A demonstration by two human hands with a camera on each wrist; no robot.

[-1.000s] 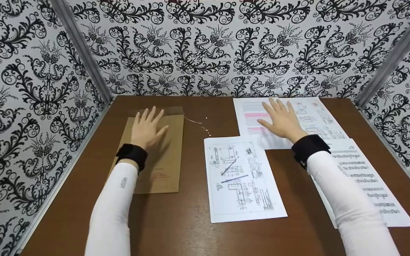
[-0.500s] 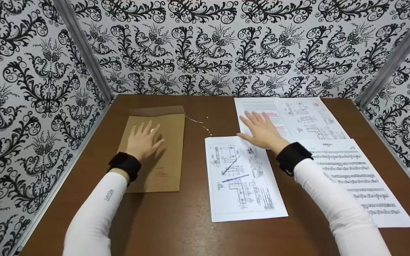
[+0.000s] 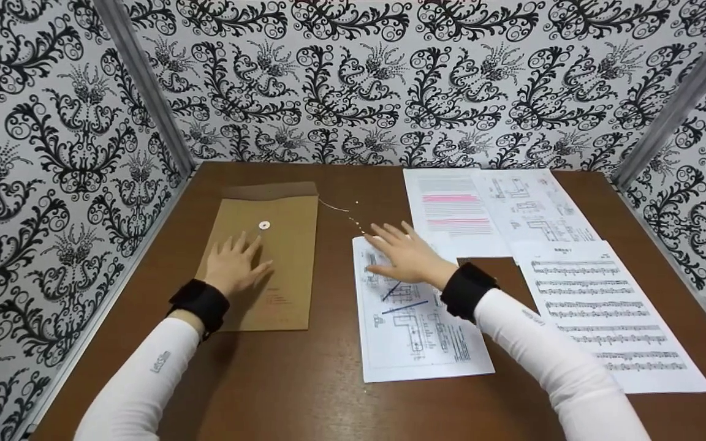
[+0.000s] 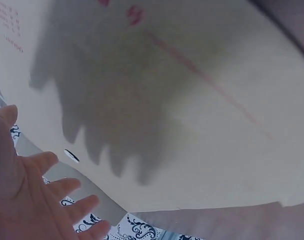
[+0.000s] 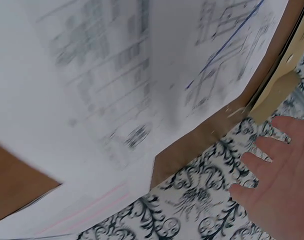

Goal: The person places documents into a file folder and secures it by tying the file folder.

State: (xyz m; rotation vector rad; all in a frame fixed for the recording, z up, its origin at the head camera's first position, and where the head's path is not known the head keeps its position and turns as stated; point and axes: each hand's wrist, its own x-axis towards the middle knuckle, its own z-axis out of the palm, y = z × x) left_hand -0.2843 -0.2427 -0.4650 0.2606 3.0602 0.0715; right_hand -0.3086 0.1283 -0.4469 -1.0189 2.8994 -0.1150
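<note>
A brown paper envelope (image 3: 285, 257) lies on the left of the table, its flap (image 3: 273, 190) folded out at the far end and a white button (image 3: 263, 225) near the top. Above its left half my left hand (image 3: 230, 266) hovers with fingers spread, casting a shadow on the paper in the left wrist view. My right hand (image 3: 405, 254), fingers also spread, is over the top of a sheet with a technical drawing (image 3: 414, 337) crossed by two blue strokes. Neither hand holds anything. In the right wrist view the right palm (image 5: 282, 175) shows above the sheet.
At the back right lie a text sheet with pink highlighting (image 3: 454, 208) and another drawing sheet (image 3: 534, 202). A music sheet (image 3: 610, 306) overlaps them nearer the front right. A white string (image 3: 333, 206) trails from the envelope across the brown table (image 3: 304, 386). Patterned walls (image 3: 353, 79) enclose it.
My right hand has moved left and nearer, from the highlighted text sheet to the blue-marked drawing. My left hand has drawn back down the envelope, uncovering the white button.
</note>
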